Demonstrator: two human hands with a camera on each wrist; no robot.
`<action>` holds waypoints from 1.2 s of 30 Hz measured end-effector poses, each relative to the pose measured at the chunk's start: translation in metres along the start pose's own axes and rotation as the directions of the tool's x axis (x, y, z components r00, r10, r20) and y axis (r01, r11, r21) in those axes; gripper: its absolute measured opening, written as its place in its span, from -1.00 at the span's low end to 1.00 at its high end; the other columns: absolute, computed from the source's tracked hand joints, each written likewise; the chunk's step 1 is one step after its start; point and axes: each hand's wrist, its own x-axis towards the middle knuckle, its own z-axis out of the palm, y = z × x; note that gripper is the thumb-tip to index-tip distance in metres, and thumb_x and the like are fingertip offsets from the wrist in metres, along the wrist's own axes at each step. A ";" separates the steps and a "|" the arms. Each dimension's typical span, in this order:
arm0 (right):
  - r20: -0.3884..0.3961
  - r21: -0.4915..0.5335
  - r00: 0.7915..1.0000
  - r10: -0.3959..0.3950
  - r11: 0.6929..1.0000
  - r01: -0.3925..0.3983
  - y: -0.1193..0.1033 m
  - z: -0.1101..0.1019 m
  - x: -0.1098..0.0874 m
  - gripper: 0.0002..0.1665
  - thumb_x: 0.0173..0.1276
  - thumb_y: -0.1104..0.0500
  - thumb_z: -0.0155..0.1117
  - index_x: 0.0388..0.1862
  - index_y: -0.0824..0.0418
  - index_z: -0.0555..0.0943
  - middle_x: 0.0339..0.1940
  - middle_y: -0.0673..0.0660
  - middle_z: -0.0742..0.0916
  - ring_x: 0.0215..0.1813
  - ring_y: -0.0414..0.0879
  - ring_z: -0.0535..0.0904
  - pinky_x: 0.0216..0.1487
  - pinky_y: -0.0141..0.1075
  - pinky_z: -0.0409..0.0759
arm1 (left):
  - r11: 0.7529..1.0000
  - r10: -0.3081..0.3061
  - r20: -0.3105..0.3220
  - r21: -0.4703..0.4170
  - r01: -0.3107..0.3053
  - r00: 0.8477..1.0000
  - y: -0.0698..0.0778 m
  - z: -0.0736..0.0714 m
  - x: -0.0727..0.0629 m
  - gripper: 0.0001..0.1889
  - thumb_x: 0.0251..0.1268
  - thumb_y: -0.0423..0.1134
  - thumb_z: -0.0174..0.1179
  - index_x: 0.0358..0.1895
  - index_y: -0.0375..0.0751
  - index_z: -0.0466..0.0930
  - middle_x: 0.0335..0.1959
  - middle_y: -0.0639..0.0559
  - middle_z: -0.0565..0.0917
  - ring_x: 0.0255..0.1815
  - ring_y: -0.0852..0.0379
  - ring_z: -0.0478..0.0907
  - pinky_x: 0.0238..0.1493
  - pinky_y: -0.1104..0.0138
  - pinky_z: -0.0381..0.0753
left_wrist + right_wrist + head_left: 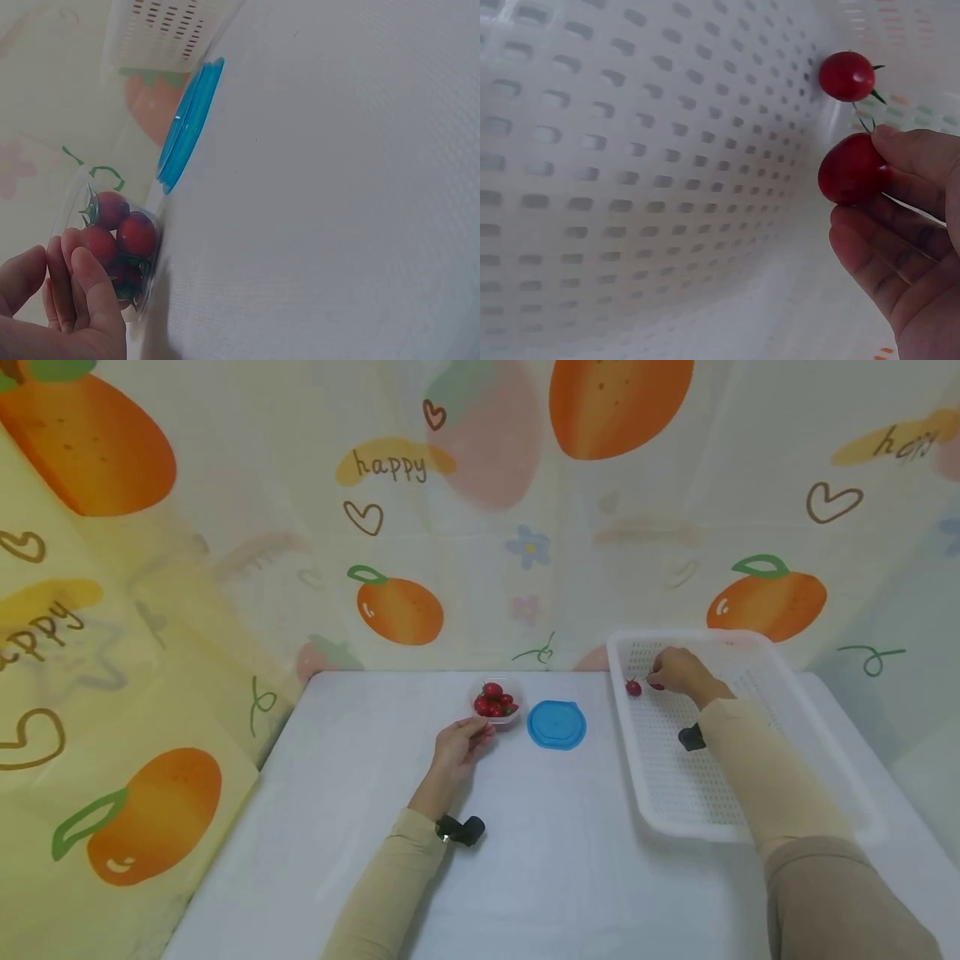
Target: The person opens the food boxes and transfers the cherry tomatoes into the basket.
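Inside the white basket, my right hand (682, 673) pinches a red cherry tomato (853, 169) between thumb and fingers. Another cherry tomato (847, 76) with a green stem lies just beyond it, near the basket's far left corner. My left hand (459, 747) is at the near side of a small clear container (501, 720) of several cherry tomatoes (137, 235). Its fingers are loosely bent and the thumb stands apart, with nothing between them. Whether the fingertips touch the container, I cannot tell.
A round blue lid (557, 725) lies on the white table (540, 860), between the container and the perforated white basket (637, 793). Behind the table's back edge hangs a fruit-printed curtain (480, 552). Both wrists wear small black cameras.
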 end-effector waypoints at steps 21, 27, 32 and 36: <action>-0.001 -0.022 1.000 -0.009 1.000 0.009 0.003 0.004 -0.002 -0.58 0.43 0.19 0.13 0.09 0.51 0.52 -0.01 0.45 0.63 -0.05 0.23 0.51 0.19 0.16 0.54 | 1.000 0.007 -0.005 0.013 -0.007 1.000 0.000 0.001 -0.003 -0.73 0.35 -0.29 0.21 0.05 -0.30 0.54 -0.24 -0.03 0.72 -0.23 0.18 0.71 0.11 0.31 0.65; -0.011 -0.002 1.000 -0.023 1.000 0.023 -0.005 -0.009 -0.010 -0.55 0.44 0.19 0.09 0.16 0.50 0.49 0.10 0.47 0.60 0.00 0.24 0.51 0.20 0.15 0.54 | 1.000 -0.005 -0.008 0.025 0.005 1.000 0.001 0.001 -0.001 -0.72 0.35 -0.27 0.21 0.06 -0.28 0.54 -0.18 -0.05 0.71 -0.20 0.17 0.71 0.09 0.35 0.66; -0.056 0.010 0.997 -0.061 0.998 0.061 -0.020 -0.020 -0.014 -0.54 0.45 0.17 0.09 0.17 0.48 0.49 0.15 0.48 0.58 0.11 0.31 0.51 0.25 0.18 0.50 | 1.000 -0.001 -0.009 0.027 0.001 1.000 0.001 0.001 0.000 -0.73 0.34 -0.26 0.22 0.05 -0.27 0.55 -0.17 -0.06 0.71 -0.19 0.16 0.71 0.08 0.35 0.66; -0.094 -0.023 0.989 -0.118 0.993 0.116 -0.033 -0.029 -0.014 -0.57 0.45 0.18 0.09 0.14 0.48 0.52 0.10 0.47 0.61 0.11 0.32 0.52 0.25 0.18 0.49 | 1.000 0.000 -0.007 0.028 0.000 1.000 -0.001 0.001 0.001 -0.73 0.35 -0.25 0.22 0.04 -0.26 0.56 -0.17 -0.05 0.71 -0.17 0.16 0.71 0.06 0.38 0.67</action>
